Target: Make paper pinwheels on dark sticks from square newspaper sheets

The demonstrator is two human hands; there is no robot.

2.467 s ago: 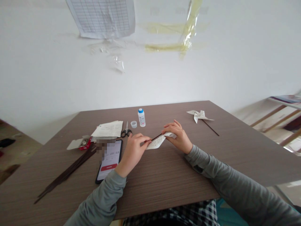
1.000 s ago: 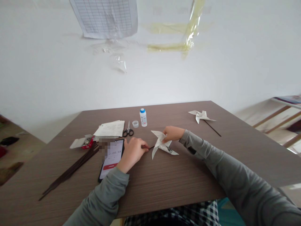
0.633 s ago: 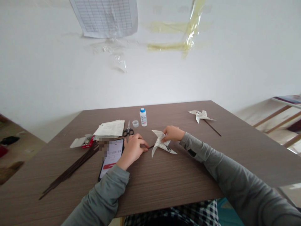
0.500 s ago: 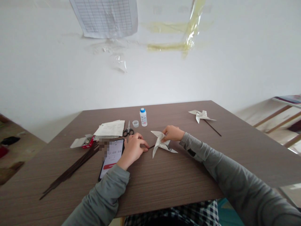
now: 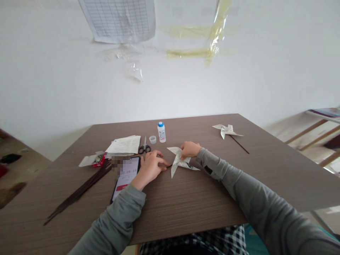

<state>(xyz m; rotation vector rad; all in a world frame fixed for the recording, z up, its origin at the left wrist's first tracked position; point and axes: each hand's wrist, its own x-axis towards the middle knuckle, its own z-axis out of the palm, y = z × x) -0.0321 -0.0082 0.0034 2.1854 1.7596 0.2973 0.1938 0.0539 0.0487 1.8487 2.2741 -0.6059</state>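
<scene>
At the near edge of the brown wood-grain counter (image 5: 186,205) shows one black-and-white checked cloth (image 5: 233,235). Two grey-sleeved hands are over the counter. Left hand (image 5: 151,166): fingers extended, tips at a thin dark brown stick (image 5: 170,166); whether they grip or only touch it cannot be told. Right hand (image 5: 190,149): fingers bent down onto the middle of a four-bladed pinwheel of printed off-white paper (image 5: 179,164), tips hidden, so a grasp cannot be confirmed. This pinwheel lies mid-counter, beside the left fingertips. Left of the left hand lie one black-edged smartphone (image 5: 127,177), its timer reading 09:59 where legible, and one bundle of dark brown sticks (image 5: 77,193), number uncountable. Beyond: one open red-and-white cardboard box (image 5: 98,163) containing small silvery pieces; one stack of printed off-white paper sheets (image 5: 123,145); one pair of black-handled scissors (image 5: 145,147); one small translucent plastic cup (image 5: 152,139), contents indistinct; one upright clear plastic bottle with a blue cap (image 5: 161,134), fill level unclear. Far right, a second paper pinwheel (image 5: 225,131) lies on its stick; pinwheels total two. Behind, a white wall (image 5: 252,71) carries one gridded paper sheet (image 5: 122,21) and yellowed tape (image 5: 188,54).
</scene>
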